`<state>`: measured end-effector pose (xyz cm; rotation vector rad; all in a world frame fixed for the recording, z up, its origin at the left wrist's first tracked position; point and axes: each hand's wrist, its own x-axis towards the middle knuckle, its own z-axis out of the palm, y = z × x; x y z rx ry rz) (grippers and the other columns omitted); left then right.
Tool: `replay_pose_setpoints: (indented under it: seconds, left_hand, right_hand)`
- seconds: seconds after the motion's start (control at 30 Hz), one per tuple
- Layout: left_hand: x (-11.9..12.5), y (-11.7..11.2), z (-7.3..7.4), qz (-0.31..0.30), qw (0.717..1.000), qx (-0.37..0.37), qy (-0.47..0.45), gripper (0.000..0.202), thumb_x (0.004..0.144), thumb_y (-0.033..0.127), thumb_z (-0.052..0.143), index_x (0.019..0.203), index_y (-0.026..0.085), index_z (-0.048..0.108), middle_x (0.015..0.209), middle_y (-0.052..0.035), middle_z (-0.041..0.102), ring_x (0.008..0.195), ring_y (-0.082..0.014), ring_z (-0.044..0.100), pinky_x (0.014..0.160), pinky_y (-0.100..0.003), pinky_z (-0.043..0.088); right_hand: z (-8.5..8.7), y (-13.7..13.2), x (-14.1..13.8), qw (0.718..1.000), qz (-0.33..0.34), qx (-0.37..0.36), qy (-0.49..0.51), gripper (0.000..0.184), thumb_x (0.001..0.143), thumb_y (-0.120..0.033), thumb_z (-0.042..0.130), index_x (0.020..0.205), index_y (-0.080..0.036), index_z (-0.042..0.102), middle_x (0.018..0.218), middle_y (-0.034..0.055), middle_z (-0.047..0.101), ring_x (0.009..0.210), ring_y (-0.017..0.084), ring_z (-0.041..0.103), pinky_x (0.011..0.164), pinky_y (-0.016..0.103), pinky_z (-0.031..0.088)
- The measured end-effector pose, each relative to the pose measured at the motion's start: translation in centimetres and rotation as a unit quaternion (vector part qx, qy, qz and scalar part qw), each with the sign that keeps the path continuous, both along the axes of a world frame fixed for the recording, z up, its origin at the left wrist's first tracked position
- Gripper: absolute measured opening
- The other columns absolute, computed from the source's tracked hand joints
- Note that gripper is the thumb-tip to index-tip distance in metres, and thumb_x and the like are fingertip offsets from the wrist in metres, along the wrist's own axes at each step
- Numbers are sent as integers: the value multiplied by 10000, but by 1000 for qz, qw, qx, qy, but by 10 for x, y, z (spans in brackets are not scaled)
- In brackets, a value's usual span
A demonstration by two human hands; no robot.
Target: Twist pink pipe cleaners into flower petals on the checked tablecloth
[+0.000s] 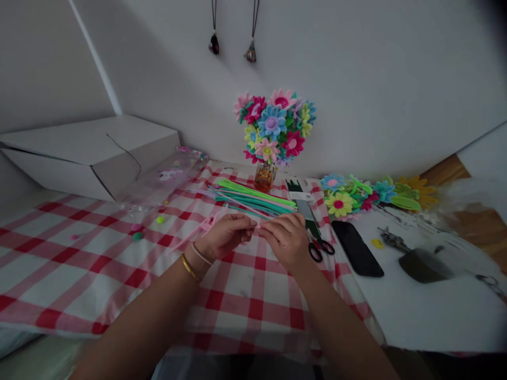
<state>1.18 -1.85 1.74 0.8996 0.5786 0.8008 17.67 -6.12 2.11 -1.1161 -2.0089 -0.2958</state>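
Observation:
My left hand [226, 236] and my right hand [285, 238] meet over the red-and-white checked cloth [99, 248], fingers pinched together on a pink pipe cleaner [198, 230] that trails off to the left. A gold bangle and a pink band sit on my left wrist. Just behind my hands lies a bundle of green, teal and pink pipe cleaners [253, 200]. Black-handled scissors [320, 247] lie right beside my right hand.
A jar of pipe-cleaner flowers [274, 132] stands at the back, more flowers [356, 196] lie to its right. A black phone [357, 248], a dark tool [423, 264], a white box [91, 153], a clear bag [166, 177] and small pompoms [138, 235] surround the work area.

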Motion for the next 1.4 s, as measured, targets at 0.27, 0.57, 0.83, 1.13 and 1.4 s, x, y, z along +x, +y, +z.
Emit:
replay_pose_setpoints:
  seconds: [0.27, 0.57, 0.83, 1.13, 1.4]
  left_hand:
    - [1, 2, -2, 9, 1000, -17, 0, 127, 642, 219, 655, 607, 106, 610, 534, -5, 541, 469, -63, 456, 463, -204, 328]
    - [-2, 0, 4, 5, 999, 16, 38, 133, 640, 222, 655, 611, 113, 585, 521, 12, 523, 449, -57, 447, 442, -200, 321]
    - [-2, -1, 3, 17, 993, 81, 87, 146, 612, 213, 676, 572, 124, 567, 458, 34, 502, 420, -54, 428, 445, -206, 329]
    - [-4, 2, 4, 13, 994, 70, 85, 141, 649, 245, 654, 617, 126, 586, 512, 28, 503, 451, -58, 441, 427, -198, 325]
    - [-3, 2, 4, 6, 994, 57, 89, 140, 632, 225, 674, 611, 119, 586, 500, 22, 510, 447, -56, 447, 438, -193, 336]
  right_hand:
    - [3, -1, 1, 999, -15, 6, -48, 131, 804, -294, 530, 874, -244, 628, 818, 16, 666, 850, 183, 519, 835, 376, 262]
    - [-2, 1, -8, 975, 35, -113, 188, 100, 755, -292, 565, 767, -242, 651, 756, 23, 659, 774, 179, 549, 757, 358, 384]
    - [-6, 7, -7, 703, 151, -456, 524, 125, 599, -286, 693, 652, -186, 640, 627, -10, 598, 607, 113, 524, 649, 279, 407]
    - [-4, 7, -7, 755, 122, -396, 508, 150, 664, -325, 643, 732, -194, 672, 711, 1, 629, 685, 123, 541, 701, 278, 399]
    - [-7, 8, -5, 718, 165, -455, 500, 107, 651, -295, 666, 674, -191, 662, 602, -29, 589, 611, 94, 510, 660, 252, 375]
